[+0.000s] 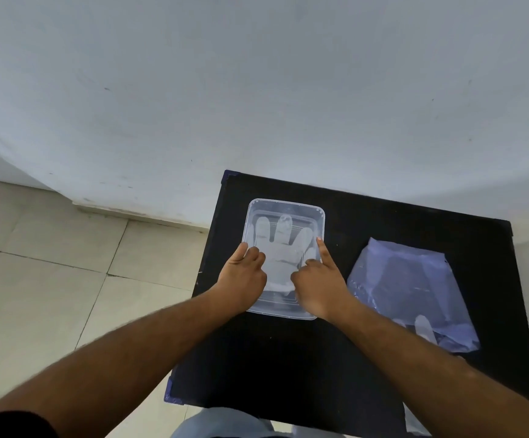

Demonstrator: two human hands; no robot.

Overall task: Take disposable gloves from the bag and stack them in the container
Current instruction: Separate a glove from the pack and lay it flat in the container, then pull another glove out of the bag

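A clear plastic container point(283, 206) stands on the black table point(383, 222). A white disposable glove point(280, 248) lies flat inside it, fingers pointing away from me. My left hand point(242, 275) rests on the container's left side with its fingertips on the glove. My right hand point(318, 286) rests on the right side, index finger stretched along the rim, the other fingers curled on the glove. To the right lies a translucent bluish plastic bag point(411, 286); a white glove finger point(424, 327) shows through near its front end.
The table's left edge and front left corner have blue trim point(170, 393). A pale wall stands behind the table, and a tiled floor point(51, 279) lies to the left. My light trousers point(218, 425) show at the bottom.
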